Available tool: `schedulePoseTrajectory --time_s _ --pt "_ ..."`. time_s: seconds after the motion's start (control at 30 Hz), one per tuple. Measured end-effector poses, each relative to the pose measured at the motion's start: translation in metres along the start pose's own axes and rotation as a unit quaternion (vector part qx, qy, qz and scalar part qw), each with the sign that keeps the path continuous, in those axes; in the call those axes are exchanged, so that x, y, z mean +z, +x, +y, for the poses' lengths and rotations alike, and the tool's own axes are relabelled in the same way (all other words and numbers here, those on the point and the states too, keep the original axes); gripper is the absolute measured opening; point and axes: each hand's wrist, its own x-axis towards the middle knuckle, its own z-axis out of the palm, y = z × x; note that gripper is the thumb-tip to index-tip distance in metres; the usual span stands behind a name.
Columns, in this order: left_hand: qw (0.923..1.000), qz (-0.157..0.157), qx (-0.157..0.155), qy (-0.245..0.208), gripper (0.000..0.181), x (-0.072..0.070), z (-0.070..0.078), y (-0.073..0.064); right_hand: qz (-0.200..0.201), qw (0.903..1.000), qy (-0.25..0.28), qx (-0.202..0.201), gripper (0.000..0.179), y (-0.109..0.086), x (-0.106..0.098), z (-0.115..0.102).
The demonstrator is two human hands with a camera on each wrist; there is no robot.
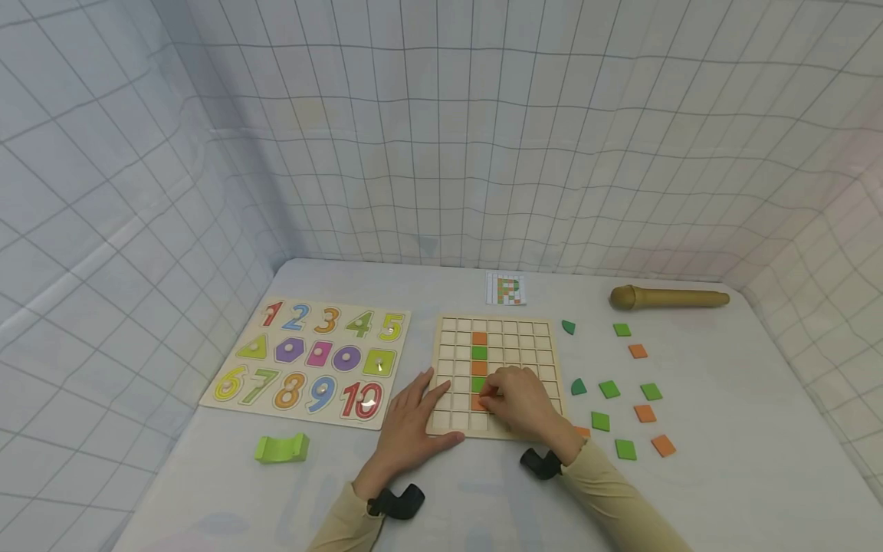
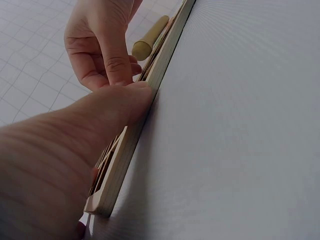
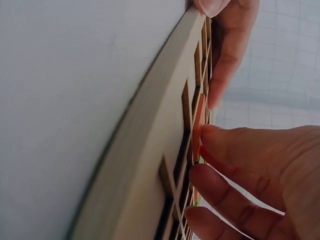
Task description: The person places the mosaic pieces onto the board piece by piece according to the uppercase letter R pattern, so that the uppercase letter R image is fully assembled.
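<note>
Nearest the worktop's (image 1: 476,514) front, the left hand (image 1: 414,422) lies with fingers spread over the near left corner of the wooden grid board (image 1: 526,343), thumb along its near edge. The right hand (image 1: 522,399), fingers curled, pinches an orange square tile (image 3: 198,127) by thumb and fingertip. That tile is at the near end of a column of alternating orange and green tiles running straight away from the person; one bare cell separates it from the board's near edge. It lies to the right hand's left, directly at the fingertips. The right hand is also nearer the loose green square tiles (image 1: 609,389) beyond the board's right edge. Left of the board sits a number puzzle (image 1: 276,368); farther off, a pattern card (image 1: 506,289) lies near the worktop's far edge.
</note>
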Motion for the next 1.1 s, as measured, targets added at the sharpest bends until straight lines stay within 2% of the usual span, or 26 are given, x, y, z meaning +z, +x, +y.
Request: schedulePoseTrajectory --time_s 0.3,0.5,0.63,0.77,1.1 --pt "1.0000 -0.003 -0.006 0.002 0.081 0.001 -0.001 0.000 0.012 0.9997 -0.001 -0.021 0.007 -0.001 0.000 0.002" --pt "1.0000 -0.003 -0.008 0.001 0.080 0.001 0.000 0.001 0.026 0.9996 0.013 0.006 0.006 -0.003 -0.006 0.007" --pt "1.0000 0.002 -0.004 0.003 0.079 0.001 -0.001 0.001 0.066 0.9976 0.012 0.016 0.008 -0.005 -0.013 0.014" --pt "1.0000 0.000 -0.005 0.004 0.079 0.000 0.000 0.001 0.114 0.9934 0.006 0.004 0.011 -0.008 -0.021 0.023" --pt "1.0000 -0.006 -0.007 -0.001 0.079 0.000 0.001 0.000 0.197 0.9805 0.001 0.000 0.022 -0.022 -0.038 0.050"
